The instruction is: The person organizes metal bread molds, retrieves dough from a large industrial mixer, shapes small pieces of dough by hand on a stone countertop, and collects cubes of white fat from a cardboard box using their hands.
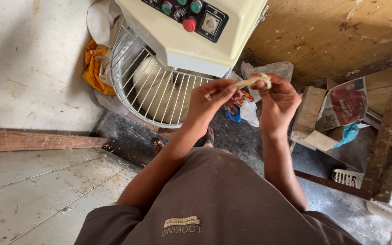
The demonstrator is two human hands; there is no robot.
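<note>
While a big dough mass sits in the mixer (178, 41) bowl behind its guard, the left hand (212, 97) and right hand (275, 102) pinch a dough strip (254, 80) stretched before the mixer, apparently testing it

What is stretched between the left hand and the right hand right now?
In the head view, a thin strip of pale dough spans from the left hand to the right hand, both pinching it.

Cream mixer (205, 38) with red and green buttons (189, 24), pale dough strip (255, 80), brown shirt (214, 199).
</note>
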